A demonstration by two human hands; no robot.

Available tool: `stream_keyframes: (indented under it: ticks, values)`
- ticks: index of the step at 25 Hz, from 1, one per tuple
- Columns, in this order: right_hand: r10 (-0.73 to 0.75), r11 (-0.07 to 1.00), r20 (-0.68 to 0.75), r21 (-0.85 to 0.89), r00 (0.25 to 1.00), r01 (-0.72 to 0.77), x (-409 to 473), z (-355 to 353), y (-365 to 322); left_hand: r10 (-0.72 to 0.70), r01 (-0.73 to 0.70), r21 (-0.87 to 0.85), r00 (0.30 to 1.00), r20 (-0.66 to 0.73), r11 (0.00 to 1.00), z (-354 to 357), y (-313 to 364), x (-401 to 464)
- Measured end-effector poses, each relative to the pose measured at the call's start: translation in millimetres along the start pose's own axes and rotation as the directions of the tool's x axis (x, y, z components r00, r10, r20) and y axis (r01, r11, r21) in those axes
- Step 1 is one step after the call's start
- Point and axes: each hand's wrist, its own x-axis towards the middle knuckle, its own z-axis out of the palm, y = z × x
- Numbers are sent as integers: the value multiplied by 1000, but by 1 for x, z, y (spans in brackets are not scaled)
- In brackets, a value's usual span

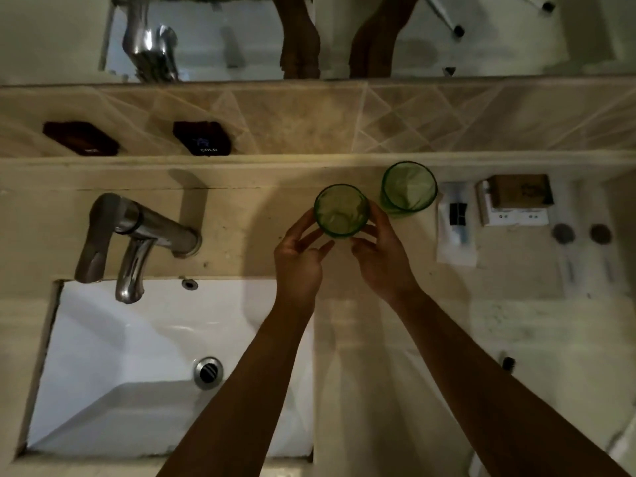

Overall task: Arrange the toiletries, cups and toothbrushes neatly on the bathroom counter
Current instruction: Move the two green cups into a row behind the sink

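Both hands are on one green cup (341, 211), which sits on the counter (241, 215) at about twelve o'clock from the person. The left hand (298, 259) curls its thumb and fingers round the cup's left side, and the right hand (382, 256) does the same on the right, so the cup is grasped between them. A second green cup (409, 187) stands just beside it at one o'clock, close enough that I cannot tell whether the two touch. Further round, at two o'clock, lie a wrapped toothbrush packet (456, 223), a small brown box (519, 191) and two more wrapped toothbrushes (581, 249), lined up. The sink (137, 356) is at eight o'clock, the tap (137, 235) at ten.

The risk, I'd say, is a knock: sliding the held cup rightward could bump its neighbour and tip or chip it, and the light is dim.
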Motion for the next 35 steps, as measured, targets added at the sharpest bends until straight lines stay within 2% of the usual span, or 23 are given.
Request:
stream_keyframes:
  ticks: [6,17,25,28,30,33,35]
  values:
    - [18,998,24,62,1000,-19,14,14,-9,40,-37,66,999,-32,997,-5,7,18]
    - [87,995,46,37,995,-89,26,16,-16,72,-72,121,997,2,990,-2,9,28]
    - [124,988,60,84,990,-129,22,13,-15,40,-36,167,999,-20,985,-1,12,28]
    - [145,981,29,125,989,-147,4,1,-8,24,-8,142,994,-108,990,-1,8,7]
    - [171,977,-26,135,985,-166,-19,-20,3,-27,42,135,994,-108,990,0,-3,-17]
    - [207,978,-118,4,971,-208,-61,-66,27,-73,81,259,996,-44,962,3,-26,-54]
    - [220,968,-169,-83,961,-237,-91,-101,43,-40,13,389,997,62,921,12,-38,-78]
